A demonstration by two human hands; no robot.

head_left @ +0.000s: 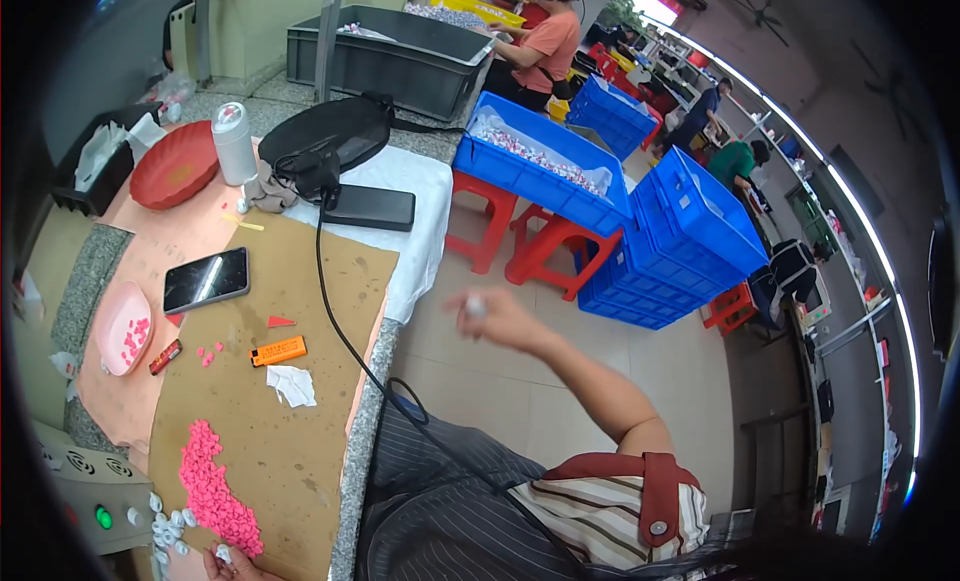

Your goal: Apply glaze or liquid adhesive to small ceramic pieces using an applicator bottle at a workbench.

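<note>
Out over the floor, to the right of the table, my right hand [497, 319] is closed around a small white piece [476, 306]; the fingers are slightly blurred. At the table's near left end my left hand [236, 571], partly cut off by the frame's lower edge, pinches another small white piece [223, 553]. Just beyond it lies a long heap of small pink pieces [215, 491] on brown cardboard [300, 461]. Several similar white pieces [165, 529] sit to the left of that hand, beside a grey machine [95, 496] with a green button.
An orange cutter [277, 351], crumpled tissue [291, 385], phone [206, 280] and pink dish [124, 328] lie on the table. A black cable [335, 316] crosses its edge. Blue crates [545, 176] rest on red stools [560, 249] to the right. Other people work farther back.
</note>
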